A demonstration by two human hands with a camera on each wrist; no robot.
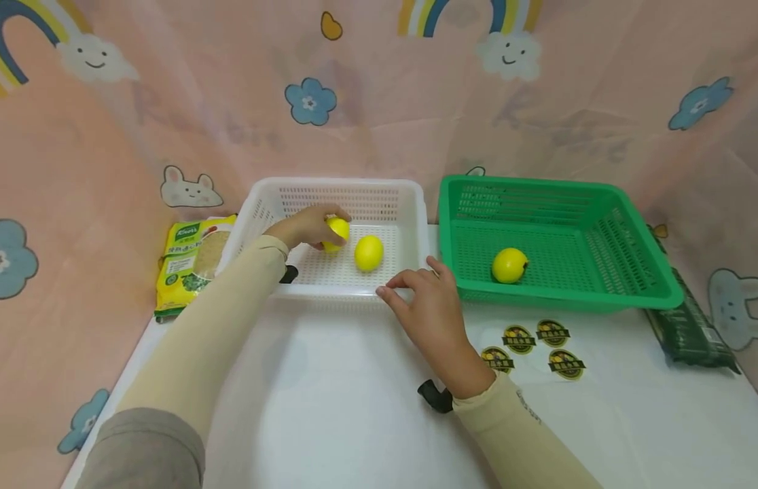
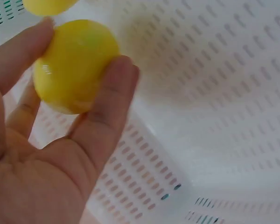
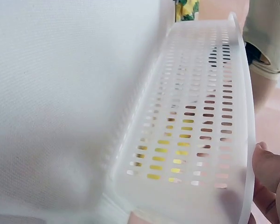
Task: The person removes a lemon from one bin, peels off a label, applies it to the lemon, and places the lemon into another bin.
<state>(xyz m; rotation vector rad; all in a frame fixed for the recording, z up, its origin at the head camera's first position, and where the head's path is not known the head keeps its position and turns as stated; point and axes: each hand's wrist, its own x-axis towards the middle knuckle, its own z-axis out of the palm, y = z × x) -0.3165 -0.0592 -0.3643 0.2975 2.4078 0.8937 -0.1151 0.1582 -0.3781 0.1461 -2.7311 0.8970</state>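
My left hand (image 1: 305,229) reaches into the white perforated plastic basket (image 1: 409,204) at the far middle of the white worktop (image 1: 330,407), and its grip is closed round a smooth yellow lemon (image 1: 338,231), thumb and fingers (image 2: 109,100) curled on its sides. A second yellow lemon (image 1: 369,252) lies just to the right on the basket floor. My right hand (image 1: 430,309) rests on the basket's near rim with relaxed fingers, holding nothing. A third yellow lemon (image 1: 509,265) sits in the green perforated plastic basket (image 1: 648,272) to the right.
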